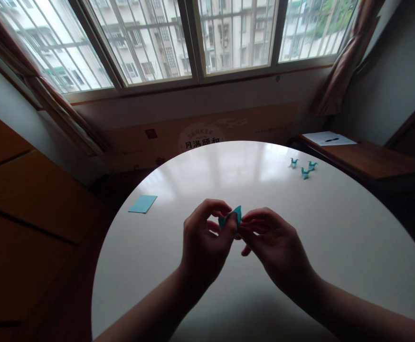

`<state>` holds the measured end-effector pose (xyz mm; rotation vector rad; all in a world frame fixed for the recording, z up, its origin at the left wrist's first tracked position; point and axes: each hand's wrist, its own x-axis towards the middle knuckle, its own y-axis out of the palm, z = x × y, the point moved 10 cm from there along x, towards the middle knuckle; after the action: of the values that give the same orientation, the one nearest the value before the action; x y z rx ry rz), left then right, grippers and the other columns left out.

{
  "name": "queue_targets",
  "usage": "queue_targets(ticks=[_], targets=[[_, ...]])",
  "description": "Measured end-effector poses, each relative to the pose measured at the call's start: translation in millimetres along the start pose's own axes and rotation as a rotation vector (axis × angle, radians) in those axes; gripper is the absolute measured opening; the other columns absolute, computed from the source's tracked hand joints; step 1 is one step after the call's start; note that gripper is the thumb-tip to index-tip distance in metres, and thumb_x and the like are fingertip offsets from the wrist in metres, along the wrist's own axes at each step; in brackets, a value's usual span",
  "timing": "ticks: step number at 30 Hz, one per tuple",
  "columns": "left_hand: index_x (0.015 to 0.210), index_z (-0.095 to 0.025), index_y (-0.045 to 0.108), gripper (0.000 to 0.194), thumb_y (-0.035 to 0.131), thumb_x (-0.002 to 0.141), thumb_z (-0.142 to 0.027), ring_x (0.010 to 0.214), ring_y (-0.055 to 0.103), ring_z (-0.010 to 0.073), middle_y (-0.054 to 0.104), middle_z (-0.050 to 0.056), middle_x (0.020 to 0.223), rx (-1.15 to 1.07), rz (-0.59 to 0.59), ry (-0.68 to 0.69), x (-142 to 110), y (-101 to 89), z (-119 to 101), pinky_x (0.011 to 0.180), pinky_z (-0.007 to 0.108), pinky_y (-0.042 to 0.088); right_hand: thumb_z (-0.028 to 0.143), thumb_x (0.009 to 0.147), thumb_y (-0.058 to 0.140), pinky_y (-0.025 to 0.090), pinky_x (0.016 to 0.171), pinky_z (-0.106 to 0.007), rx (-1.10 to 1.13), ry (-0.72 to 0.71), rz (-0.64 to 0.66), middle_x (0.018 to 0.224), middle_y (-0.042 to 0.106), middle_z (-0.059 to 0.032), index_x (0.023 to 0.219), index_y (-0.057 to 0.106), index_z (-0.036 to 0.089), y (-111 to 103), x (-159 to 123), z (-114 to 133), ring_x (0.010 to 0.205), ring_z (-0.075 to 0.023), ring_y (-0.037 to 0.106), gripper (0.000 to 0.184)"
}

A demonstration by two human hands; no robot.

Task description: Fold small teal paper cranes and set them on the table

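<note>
A small folded piece of teal origami paper (238,213) is held up over the white round table (200,173). My left hand (207,237) pinches it between thumb and fingers, the thumb lying across its near face. From the other side, my right hand (273,237) grips its right edge with thumb and forefinger pressed together, while a lower finger hangs free. Fingers cover much of the paper, so its full shape is hidden. Flat on the table to the left lies a stack or sheet of light-blue square paper (143,204).
Three folded teal paper cranes (305,173) stand at the table's far right. Beyond them, a wooden desk (374,159) carries a white sheet (323,138) with a pen (332,139) on it. Barred windows and curtains (343,71) are behind; an orange-brown cabinet (18,228) stands left.
</note>
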<state>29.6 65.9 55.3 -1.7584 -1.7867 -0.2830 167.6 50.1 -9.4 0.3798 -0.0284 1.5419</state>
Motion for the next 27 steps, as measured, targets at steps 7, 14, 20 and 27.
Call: queue_targets(ticks=[7,14,20,27], targets=[[0.087,-0.018,0.070,0.003,0.067,0.087,-0.017,0.074,0.067,0.0152,0.066,0.004,0.091,-0.201,0.112,-0.047,0,5.3,2,0.050,0.020,0.056,0.024,0.085,0.078,0.062,0.052,-0.025,0.029,-0.048,0.002,0.085,0.072,-0.0023,0.094,0.070,0.025,-2,3,7,0.077,-0.0201,0.073,0.013],[0.103,-0.019,0.073,0.016,0.072,0.088,-0.025,0.068,0.070,0.0151,0.073,0.004,0.088,-0.600,0.276,-0.401,-3,21.1,36,0.047,0.018,0.055,0.021,0.086,0.077,0.063,0.053,-0.025,0.049,-0.088,0.039,0.087,0.071,-0.0006,0.096,0.069,0.026,-7,1,12,0.071,-0.0166,0.070,0.014],[0.100,-0.019,0.073,0.018,0.078,0.084,-0.025,0.066,0.070,0.0138,0.074,0.003,0.083,-0.649,0.339,-0.444,-6,29.0,40,0.046,0.016,0.054,0.021,0.086,0.077,0.063,0.054,-0.026,0.051,-0.045,0.035,0.088,0.070,-0.0001,0.097,0.063,0.026,-8,0,7,0.074,-0.0176,0.069,0.018],[0.084,-0.015,0.071,0.014,0.081,0.080,-0.025,0.066,0.068,0.0143,0.071,0.002,0.075,-0.534,0.325,-0.414,-5,28.7,38,0.045,0.016,0.053,0.022,0.090,0.073,0.063,0.056,-0.026,-0.021,-0.077,0.072,0.089,0.068,-0.0006,0.093,0.063,0.025,-5,2,9,0.076,-0.0172,0.069,0.010]])
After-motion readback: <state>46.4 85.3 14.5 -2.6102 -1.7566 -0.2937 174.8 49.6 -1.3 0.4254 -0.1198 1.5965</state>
